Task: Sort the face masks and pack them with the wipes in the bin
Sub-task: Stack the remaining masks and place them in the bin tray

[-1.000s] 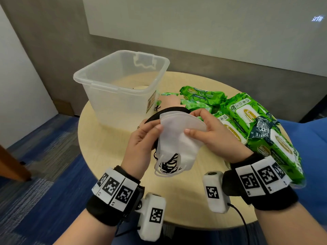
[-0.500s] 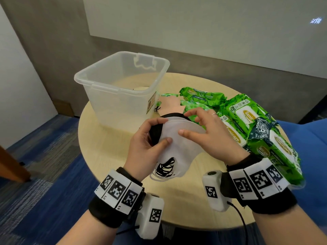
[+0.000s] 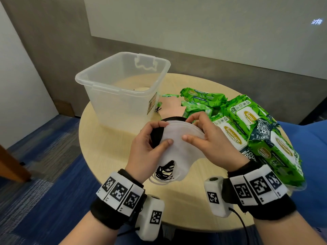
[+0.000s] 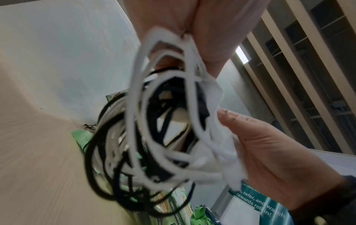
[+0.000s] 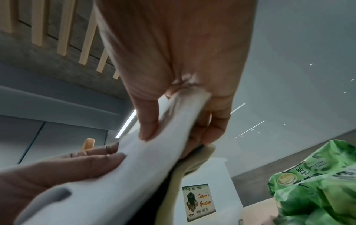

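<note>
Both hands hold a stack of folded face masks (image 3: 178, 147) above the round table (image 3: 106, 152): white masks on top, black ones (image 3: 156, 137) behind. My left hand (image 3: 150, 147) grips the stack's left edge, thumb on the white face. My right hand (image 3: 203, 137) pinches the upper right edge between thumb and fingers. White and black ear loops (image 4: 154, 137) hang tangled below. The clear plastic bin (image 3: 122, 89) stands behind, holding a pale item. Green wipe packs (image 3: 247, 124) lie at the right. A pink mask (image 3: 169, 106) lies beside the bin.
The table edge curves near my wrists, with blue carpet (image 3: 44, 174) below on the left. A label sticks on the bin's right wall (image 5: 198, 201). Bare tabletop shows left of the hands and in front of the bin.
The mask stack moved a little away from me and lower over the table. My left fingers curled over its top edge, and the right fingers shifted along the upper right edge.
</note>
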The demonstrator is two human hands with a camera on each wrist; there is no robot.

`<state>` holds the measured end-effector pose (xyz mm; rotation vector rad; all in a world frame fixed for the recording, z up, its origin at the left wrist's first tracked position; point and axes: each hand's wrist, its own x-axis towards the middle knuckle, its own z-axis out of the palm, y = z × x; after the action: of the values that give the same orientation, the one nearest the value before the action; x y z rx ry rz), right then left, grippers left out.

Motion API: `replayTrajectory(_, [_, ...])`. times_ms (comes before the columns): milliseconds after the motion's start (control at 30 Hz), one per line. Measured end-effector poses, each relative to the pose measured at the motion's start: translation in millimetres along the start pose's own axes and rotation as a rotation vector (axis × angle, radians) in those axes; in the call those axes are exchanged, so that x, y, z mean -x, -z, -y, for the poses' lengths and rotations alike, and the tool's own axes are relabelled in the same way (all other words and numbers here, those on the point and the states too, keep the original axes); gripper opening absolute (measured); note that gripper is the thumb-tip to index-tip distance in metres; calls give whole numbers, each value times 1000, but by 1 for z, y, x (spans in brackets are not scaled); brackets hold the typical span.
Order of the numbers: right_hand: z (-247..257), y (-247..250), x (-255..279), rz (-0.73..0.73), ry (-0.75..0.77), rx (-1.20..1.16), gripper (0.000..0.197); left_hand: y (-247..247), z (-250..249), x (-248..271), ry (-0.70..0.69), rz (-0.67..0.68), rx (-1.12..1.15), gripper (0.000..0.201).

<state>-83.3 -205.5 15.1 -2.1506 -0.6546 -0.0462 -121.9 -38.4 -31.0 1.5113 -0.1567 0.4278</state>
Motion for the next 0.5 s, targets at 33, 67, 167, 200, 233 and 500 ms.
replayTrajectory(33, [-2,1,1,9,-8,-41,33,1,0,0,3,0,-8,32])
replayTrajectory(67, [-4,3,2,10,-18,-84,38,1,1,0,9,1,-15,31])
replayTrajectory(167, [-7,5,2,-25,-61,-267,44,1,3,0,33,3,-25,32])
replayTrajectory(200, [-8,5,1,-50,-56,-313,43,0,3,0,41,3,-19,33])
replayTrajectory(233, [-8,6,1,-77,-44,-343,42,-1,2,0,51,0,-5,34])
replayTrajectory(500, [-8,11,-4,-157,-41,-430,32,-1,-1,-2,185,-32,189,30])
